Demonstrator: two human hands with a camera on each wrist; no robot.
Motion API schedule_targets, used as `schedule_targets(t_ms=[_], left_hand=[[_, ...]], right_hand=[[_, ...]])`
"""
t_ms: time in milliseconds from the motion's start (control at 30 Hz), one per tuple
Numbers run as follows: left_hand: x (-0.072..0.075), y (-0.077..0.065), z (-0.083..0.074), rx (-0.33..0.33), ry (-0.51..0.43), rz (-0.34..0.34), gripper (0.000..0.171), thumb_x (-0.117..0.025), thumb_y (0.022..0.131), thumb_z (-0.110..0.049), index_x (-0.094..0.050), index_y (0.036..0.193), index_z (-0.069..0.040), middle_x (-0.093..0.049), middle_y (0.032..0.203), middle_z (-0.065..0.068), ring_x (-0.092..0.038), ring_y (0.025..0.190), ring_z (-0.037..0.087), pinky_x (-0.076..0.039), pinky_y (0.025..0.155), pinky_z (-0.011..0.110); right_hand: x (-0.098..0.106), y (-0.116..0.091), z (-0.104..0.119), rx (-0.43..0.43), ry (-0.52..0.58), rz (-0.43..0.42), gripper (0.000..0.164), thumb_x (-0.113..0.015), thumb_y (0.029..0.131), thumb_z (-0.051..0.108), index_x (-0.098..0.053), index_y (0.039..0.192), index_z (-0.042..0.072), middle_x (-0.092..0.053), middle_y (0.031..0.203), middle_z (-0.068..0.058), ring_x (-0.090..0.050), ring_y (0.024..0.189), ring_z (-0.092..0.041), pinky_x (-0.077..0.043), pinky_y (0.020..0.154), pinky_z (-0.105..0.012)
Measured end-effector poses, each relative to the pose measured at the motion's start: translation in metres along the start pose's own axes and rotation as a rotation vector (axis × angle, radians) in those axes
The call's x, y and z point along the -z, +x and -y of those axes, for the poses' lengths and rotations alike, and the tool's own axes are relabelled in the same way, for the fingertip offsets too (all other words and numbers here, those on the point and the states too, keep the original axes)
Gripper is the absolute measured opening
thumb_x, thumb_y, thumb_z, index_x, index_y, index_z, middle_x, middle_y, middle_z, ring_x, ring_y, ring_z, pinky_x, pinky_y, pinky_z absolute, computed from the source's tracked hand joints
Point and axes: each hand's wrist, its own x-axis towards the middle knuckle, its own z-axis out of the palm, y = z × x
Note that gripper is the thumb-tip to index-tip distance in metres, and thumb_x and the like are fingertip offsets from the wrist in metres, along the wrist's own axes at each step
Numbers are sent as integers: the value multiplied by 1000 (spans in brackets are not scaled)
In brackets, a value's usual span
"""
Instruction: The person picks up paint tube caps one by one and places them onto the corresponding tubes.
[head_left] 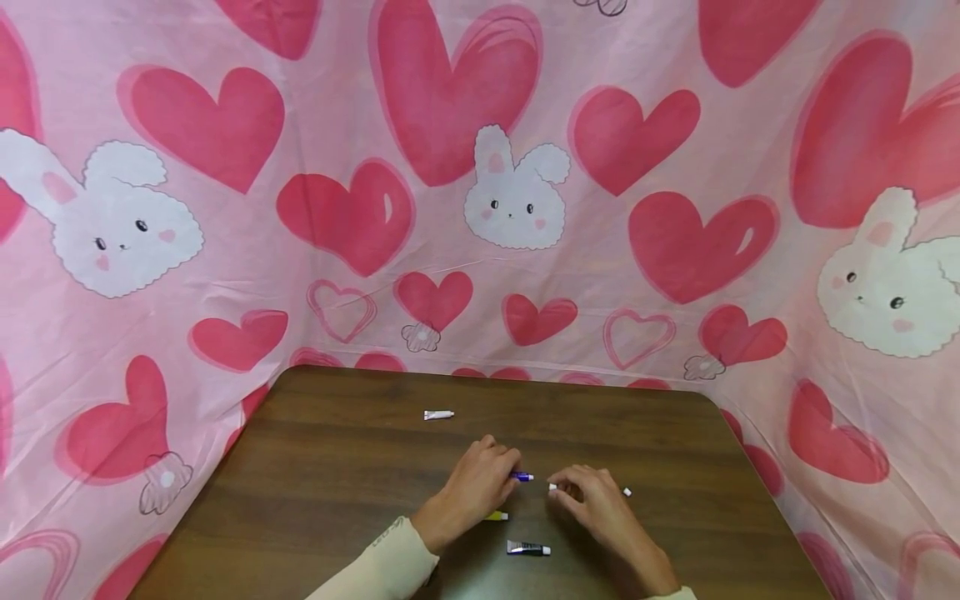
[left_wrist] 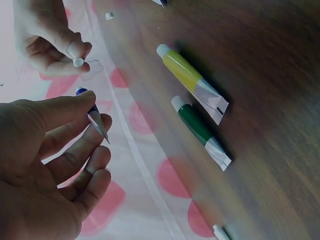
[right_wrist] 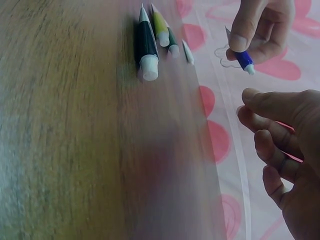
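Note:
My left hand [head_left: 478,478] pinches a small blue paint tube [right_wrist: 243,58] between thumb and fingers, its bare nozzle facing my right hand [head_left: 600,502]. Between thumb and forefinger the right hand holds a small white cap [left_wrist: 78,62], a short way from that nozzle. Both hands are held over the table, fingers curled. Below the left hand lies a yellow paint tube [left_wrist: 182,68], and beside it a green paint tube [left_wrist: 195,123]; in the head view the left hand hides the green one. Nearer me is a black paint tube [head_left: 528,548] with a white cap on.
On the brown wooden table [head_left: 337,467], a white paint tube [head_left: 438,414] lies farther back. Another small white cap [head_left: 627,492] rests to the right of the right hand. A pink cloth [head_left: 337,125] with hearts and rabbits hangs behind and along both sides.

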Motion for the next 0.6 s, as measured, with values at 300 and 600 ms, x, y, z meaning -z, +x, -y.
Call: schedule_targets(t_ms=[300,600], left_hand=[[0,-3,-4,13,-45,20,14,-86,95,-25,-73,98,-20,-78,92,-8,-54,84,11,-43,74,23],[0,-2,-6,-13,-24,-7,14,-86,94,-25,-74,97,-20,-78,92,-9,-54,82,11,-40,72,23]], right_hand=[[-3,1,3,-1,24,-14,17,-90,86,9,-82,98,17,-73,86,18,-56,76,5,-35,70,-25],[-3,5,4,-41,41,37,13,-87,91,13,-82,99,21,-73,88,18,-58,77,3,-38,73,-29]])
